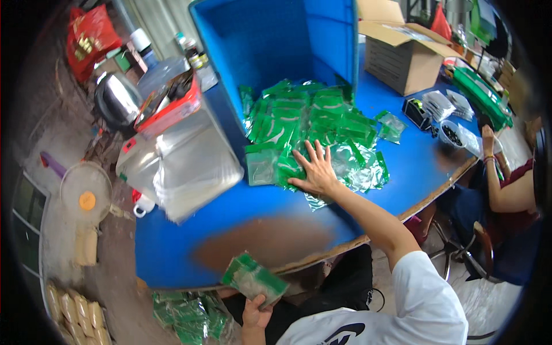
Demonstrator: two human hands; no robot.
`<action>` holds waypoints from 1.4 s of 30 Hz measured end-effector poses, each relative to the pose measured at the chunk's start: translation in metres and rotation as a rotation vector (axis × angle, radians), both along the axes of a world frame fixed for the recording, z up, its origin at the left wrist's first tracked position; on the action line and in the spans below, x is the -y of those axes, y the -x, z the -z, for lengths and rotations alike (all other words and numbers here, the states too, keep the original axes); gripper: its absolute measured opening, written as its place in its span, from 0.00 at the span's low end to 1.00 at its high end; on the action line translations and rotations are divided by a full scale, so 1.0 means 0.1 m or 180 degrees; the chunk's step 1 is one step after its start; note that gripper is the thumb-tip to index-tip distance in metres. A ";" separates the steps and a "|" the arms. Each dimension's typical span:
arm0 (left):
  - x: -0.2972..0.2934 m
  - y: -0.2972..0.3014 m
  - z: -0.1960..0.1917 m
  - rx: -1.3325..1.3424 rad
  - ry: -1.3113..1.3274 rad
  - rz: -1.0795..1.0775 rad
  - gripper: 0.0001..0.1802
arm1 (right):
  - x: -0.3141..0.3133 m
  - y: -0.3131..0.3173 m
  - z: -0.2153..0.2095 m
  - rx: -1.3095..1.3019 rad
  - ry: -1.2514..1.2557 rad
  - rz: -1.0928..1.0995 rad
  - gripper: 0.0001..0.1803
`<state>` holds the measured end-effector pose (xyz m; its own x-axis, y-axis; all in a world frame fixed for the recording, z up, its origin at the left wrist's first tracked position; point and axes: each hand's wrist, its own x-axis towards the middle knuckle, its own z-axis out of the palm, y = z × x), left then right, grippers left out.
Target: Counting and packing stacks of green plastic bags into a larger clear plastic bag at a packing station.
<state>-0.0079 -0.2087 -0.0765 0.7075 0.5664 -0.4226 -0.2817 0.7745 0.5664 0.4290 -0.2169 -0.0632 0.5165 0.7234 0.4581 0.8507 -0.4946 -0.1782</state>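
My right hand lies with fingers spread on a loose heap of green-edged clear plastic packets. The heap spills from the mouth of a blue plastic bin tipped on its side on the blue table. Low in front of the table's near edge, my left hand is closed around the end of a small stack of green-edged packets. What is inside the packets cannot be made out. Below and left of that hand, more green-edged packets are piled in a clear bag or container.
Left on the blue table lies a stack of clear plastic sheets, behind it a red box and a metal kettle. An open cardboard box stands back right. A co-worker's hand is at the far right, near a small tub.
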 end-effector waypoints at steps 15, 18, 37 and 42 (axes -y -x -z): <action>0.00 0.34 -0.12 -0.0062 -0.0280 -0.0236 0.26 | -0.38 1.63 -0.13 -0.0054 0.0116 -0.1515 0.36; -0.10 0.48 -0.11 -0.0076 -0.0356 -0.0406 0.27 | -0.15 2.00 -0.11 -0.0903 -0.0087 -0.2335 0.26; -0.10 0.69 0.13 -0.0327 -0.2294 0.0657 0.37 | 1.12 2.05 -0.28 -0.1757 -0.0324 -0.2399 0.12; -0.12 0.28 -0.39 -0.0343 -0.3653 0.0991 0.30 | 1.17 2.06 -0.88 -0.3469 0.0100 -0.3016 0.09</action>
<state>-0.0363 -0.1964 -0.0375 0.8734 0.4626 0.1526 -0.0801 -0.1727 0.9817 0.2226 -0.3338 0.0245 -0.0786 0.9878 0.1343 0.3053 0.1521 -0.9400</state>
